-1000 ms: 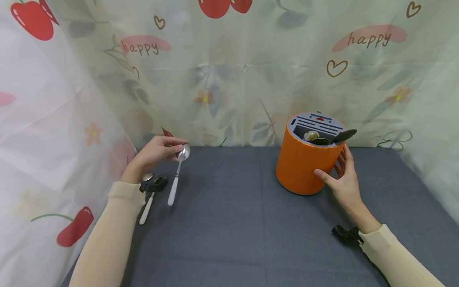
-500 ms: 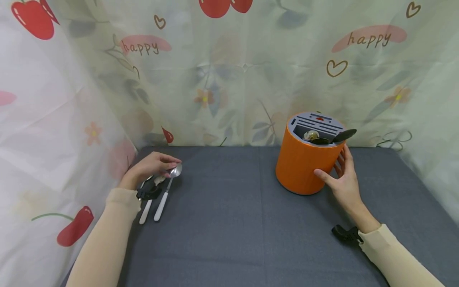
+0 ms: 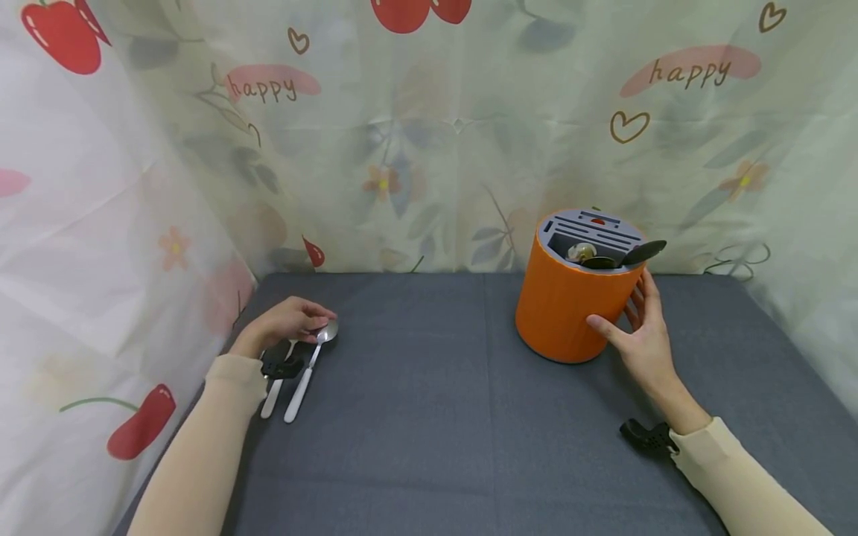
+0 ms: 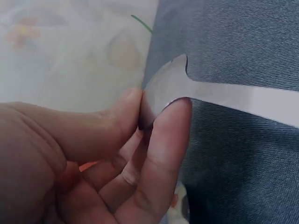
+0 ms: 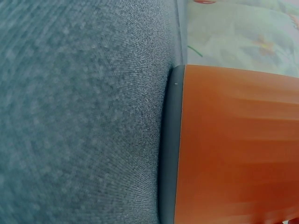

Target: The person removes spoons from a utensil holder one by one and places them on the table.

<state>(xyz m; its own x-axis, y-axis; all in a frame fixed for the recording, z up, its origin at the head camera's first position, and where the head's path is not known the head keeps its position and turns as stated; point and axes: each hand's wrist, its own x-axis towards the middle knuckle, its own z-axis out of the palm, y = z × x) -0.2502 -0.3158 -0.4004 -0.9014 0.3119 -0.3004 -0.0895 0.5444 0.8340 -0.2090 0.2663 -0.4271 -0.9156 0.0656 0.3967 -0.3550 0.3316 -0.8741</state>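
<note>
My left hand (image 3: 288, 321) pinches a metal spoon with a white handle (image 3: 299, 394) by the edge of its bowl (image 3: 327, 330). In the left wrist view, thumb and forefinger clasp the rim of the spoon bowl (image 4: 163, 91), the neck stretching off to the right. Beside it on the cloth lies a second piece of cutlery with a white handle (image 3: 272, 399), its upper part mostly behind the wrist. At the right, my right hand (image 3: 640, 346) grips the side of an orange utensil holder (image 3: 570, 313), thumb in front and fingers round the far side. The holder (image 5: 233, 144) stands upright.
Dark utensil heads (image 3: 643, 253) poke out of the holder's open compartment, in front of its slotted grey top (image 3: 590, 223). Dark grey cloth (image 3: 429, 417) covers the table. Patterned curtains (image 3: 429, 149) rise at the back and sides.
The left hand has come down and slightly left with the spoon, bringing it low beside the other white-handled piece. The right hand and the holder stay in place.
</note>
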